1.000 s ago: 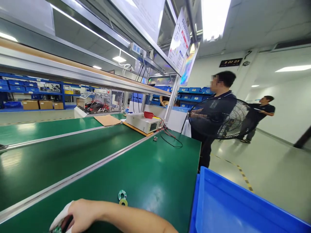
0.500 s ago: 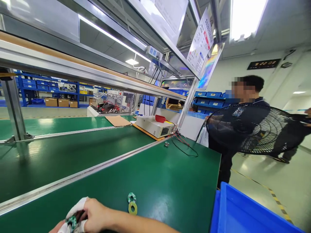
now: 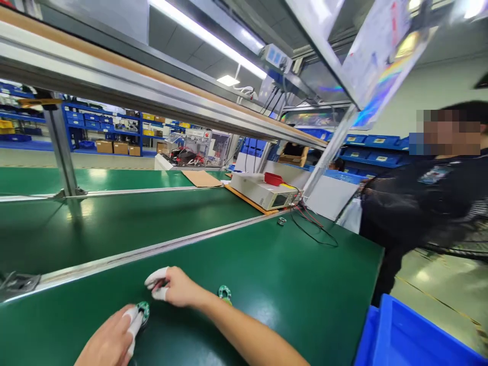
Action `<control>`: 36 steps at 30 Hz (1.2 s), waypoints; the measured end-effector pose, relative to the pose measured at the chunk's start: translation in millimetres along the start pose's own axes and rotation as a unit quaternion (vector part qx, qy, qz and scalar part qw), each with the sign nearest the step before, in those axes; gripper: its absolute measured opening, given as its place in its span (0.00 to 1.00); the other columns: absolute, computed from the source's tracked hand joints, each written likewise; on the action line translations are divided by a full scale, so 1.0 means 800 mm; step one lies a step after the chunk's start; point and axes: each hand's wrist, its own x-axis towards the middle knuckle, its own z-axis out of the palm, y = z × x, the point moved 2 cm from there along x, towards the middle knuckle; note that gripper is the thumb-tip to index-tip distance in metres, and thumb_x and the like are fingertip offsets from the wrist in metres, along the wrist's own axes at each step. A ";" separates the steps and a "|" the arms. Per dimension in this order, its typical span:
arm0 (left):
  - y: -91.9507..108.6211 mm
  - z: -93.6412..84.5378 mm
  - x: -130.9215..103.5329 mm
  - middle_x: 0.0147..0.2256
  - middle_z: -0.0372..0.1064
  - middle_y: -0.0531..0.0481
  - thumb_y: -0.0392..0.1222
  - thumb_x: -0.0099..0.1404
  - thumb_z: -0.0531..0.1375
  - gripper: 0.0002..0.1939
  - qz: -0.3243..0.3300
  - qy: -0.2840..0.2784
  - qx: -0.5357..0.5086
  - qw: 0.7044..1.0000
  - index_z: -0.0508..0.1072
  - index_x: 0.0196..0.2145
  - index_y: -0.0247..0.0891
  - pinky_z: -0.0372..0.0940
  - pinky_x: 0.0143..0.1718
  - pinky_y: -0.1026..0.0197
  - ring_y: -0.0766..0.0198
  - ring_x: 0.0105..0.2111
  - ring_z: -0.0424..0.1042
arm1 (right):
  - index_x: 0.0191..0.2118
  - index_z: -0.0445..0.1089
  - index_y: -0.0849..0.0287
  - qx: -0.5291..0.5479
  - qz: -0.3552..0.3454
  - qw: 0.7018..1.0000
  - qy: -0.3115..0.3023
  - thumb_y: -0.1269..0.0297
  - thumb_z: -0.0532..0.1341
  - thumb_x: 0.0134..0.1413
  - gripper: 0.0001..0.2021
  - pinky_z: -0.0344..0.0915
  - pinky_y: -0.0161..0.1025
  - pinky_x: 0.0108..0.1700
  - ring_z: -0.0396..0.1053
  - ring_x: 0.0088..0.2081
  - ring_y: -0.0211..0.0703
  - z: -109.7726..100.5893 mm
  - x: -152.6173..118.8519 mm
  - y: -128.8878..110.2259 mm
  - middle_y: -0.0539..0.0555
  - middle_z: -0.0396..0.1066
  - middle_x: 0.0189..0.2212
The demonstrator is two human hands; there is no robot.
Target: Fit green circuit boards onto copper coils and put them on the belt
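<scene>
At the lower left, my left hand (image 3: 110, 335), with white finger covers, is closed on a green ring-shaped circuit board (image 3: 144, 311). A dark part shows under the ring, but my fingers hide most of it. Just to its right and farther up, my right hand (image 3: 173, 287) hovers over the table, also in white finger covers. Its thumb and forefinger are apart, and I see nothing between them. Beyond my right forearm lies another green ring-shaped board (image 3: 224, 292), with a yellowish ring (image 3: 227, 301) partly hidden by the arm.
A beige bench instrument (image 3: 263, 190) with a red tray (image 3: 273, 179) on top stands at the back, its leads (image 3: 312, 235) trailing over the green table (image 3: 305, 274). A small round part (image 3: 281, 221) lies nearby. Blue bins (image 3: 419, 335) sit lower right. A person (image 3: 427, 203) stands beyond.
My right hand has come away from the ring-shaped board, which stays in my left hand. My left hand shows more fully. The view has swung left, and the person appears nearer.
</scene>
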 end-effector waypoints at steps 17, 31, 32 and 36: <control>0.022 -0.021 0.048 0.38 0.72 0.47 0.43 0.54 0.64 0.15 -0.293 -0.104 -0.176 0.934 0.75 0.40 0.39 0.62 0.44 0.56 0.57 0.39 0.69 | 0.26 0.70 0.62 -0.008 0.051 0.998 -0.025 0.67 0.57 0.43 0.06 0.59 0.29 0.16 0.63 0.18 0.36 0.005 -0.015 -0.022 0.48 0.63 0.17; 0.028 -0.032 0.057 0.34 0.72 0.49 0.51 0.59 0.59 0.14 -0.277 -0.158 -0.071 0.945 0.75 0.38 0.41 0.58 0.37 0.59 0.58 0.35 0.70 | 0.24 0.71 0.60 -0.320 -0.096 0.941 0.059 0.82 0.59 0.42 0.09 0.52 0.31 0.27 0.60 0.24 0.36 0.026 -0.030 -0.052 0.47 0.63 0.19; 0.029 -0.032 0.057 0.34 0.72 0.49 0.51 0.59 0.59 0.13 -0.277 -0.155 -0.071 0.946 0.75 0.37 0.41 0.58 0.37 0.59 0.58 0.35 0.70 | 0.24 0.71 0.60 -0.330 -0.098 0.937 0.059 0.82 0.59 0.42 0.09 0.52 0.31 0.27 0.60 0.25 0.37 0.026 -0.031 -0.052 0.47 0.63 0.20; 0.029 -0.031 0.057 0.33 0.72 0.50 0.50 0.58 0.60 0.12 -0.281 -0.147 -0.078 0.945 0.75 0.35 0.41 0.58 0.36 0.60 0.58 0.34 0.69 | 0.25 0.70 0.60 -0.342 -0.106 0.932 0.052 0.82 0.58 0.42 0.10 0.52 0.32 0.28 0.59 0.26 0.38 0.026 -0.031 -0.051 0.47 0.62 0.19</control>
